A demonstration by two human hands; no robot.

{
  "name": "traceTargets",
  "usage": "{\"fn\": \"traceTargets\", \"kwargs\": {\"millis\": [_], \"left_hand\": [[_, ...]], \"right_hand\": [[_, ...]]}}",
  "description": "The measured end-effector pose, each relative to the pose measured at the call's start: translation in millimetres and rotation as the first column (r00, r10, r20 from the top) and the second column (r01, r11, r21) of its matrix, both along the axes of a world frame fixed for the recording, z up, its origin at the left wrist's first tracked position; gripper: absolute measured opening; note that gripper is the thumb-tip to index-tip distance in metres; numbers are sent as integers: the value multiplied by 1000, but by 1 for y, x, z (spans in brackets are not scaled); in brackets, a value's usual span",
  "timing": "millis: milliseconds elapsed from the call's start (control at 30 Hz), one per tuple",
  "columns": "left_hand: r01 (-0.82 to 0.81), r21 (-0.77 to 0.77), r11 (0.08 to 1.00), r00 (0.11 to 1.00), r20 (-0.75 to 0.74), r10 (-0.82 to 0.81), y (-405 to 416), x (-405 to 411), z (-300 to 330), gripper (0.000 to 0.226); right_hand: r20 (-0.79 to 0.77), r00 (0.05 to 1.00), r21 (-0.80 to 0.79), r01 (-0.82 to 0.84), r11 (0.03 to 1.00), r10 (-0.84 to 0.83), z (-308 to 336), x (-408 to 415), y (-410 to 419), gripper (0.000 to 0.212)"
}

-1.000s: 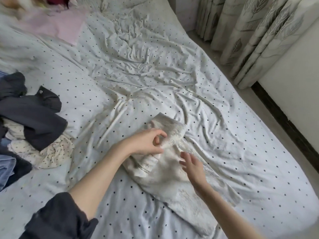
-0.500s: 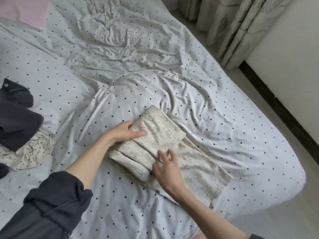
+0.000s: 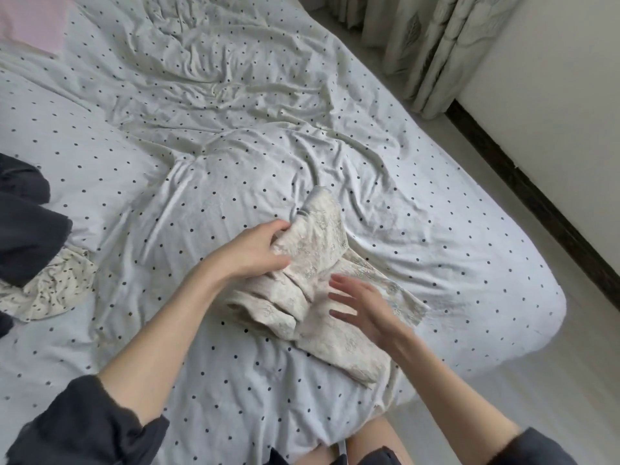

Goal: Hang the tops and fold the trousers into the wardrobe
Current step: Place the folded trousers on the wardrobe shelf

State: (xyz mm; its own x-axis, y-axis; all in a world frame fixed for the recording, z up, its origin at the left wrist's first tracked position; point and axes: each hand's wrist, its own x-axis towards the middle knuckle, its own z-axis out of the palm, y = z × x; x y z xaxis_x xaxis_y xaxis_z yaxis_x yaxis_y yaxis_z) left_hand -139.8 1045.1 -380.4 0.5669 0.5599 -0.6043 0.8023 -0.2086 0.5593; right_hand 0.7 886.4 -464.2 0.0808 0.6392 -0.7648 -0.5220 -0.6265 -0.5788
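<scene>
The left hand (image 3: 255,250) grasps the cream patterned trousers (image 3: 318,290), half folded on the dotted bed sheet (image 3: 235,146) near its right edge; the right hand (image 3: 365,305) hovers released above them; no writing readable

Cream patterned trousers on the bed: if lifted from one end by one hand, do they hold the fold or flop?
Probably flop: the cream patterned trousers bunch into soft pleats where the left hand grips them. Likely light, since the thin cloth lies flat under the open right hand. Pushed, they may drag and wrinkle on the dotted sheet rather than slide.
</scene>
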Motion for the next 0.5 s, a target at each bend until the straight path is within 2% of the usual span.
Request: {"fn": "traceTargets", "kwargs": {"millis": [67, 133, 200, 233, 300, 433, 500], "left_hand": [[128, -38, 991, 992, -15, -128, -27, 20, 3, 62], [199, -176, 964, 979, -1, -202, -51, 38, -3, 65], [199, -379, 904, 979, 26, -204, -74, 53, -15, 62], [212, -418, 883, 974, 14, -227, -82, 57, -24, 59], [216, -376, 901, 970, -25, -243, -89, 57, -44, 55], [56, -87, 995, 993, -101, -64, -92, 35, -78, 53], [-17, -25, 1000, 992, -122, 14, -96, 20, -89, 56]], "right_hand": [[-63, 983, -76, 168, 983, -173, 0, 19, -20, 32], [-73, 955, -139, 277, 951, -288, 0, 33, -38, 40], [-16, 950, -181, 304, 935, -312, 0, 41, -54, 47], [26, 956, -202, 291, 935, -291, -2, 42, -62, 48], [117, 969, -257, 239, 936, -216, -9, 43, -74, 46], [244, 962, -328, 204, 922, -126, -21, 38, -91, 42], [413, 910, -334, 189, 923, -37, -25, 37, -94, 46]]}}
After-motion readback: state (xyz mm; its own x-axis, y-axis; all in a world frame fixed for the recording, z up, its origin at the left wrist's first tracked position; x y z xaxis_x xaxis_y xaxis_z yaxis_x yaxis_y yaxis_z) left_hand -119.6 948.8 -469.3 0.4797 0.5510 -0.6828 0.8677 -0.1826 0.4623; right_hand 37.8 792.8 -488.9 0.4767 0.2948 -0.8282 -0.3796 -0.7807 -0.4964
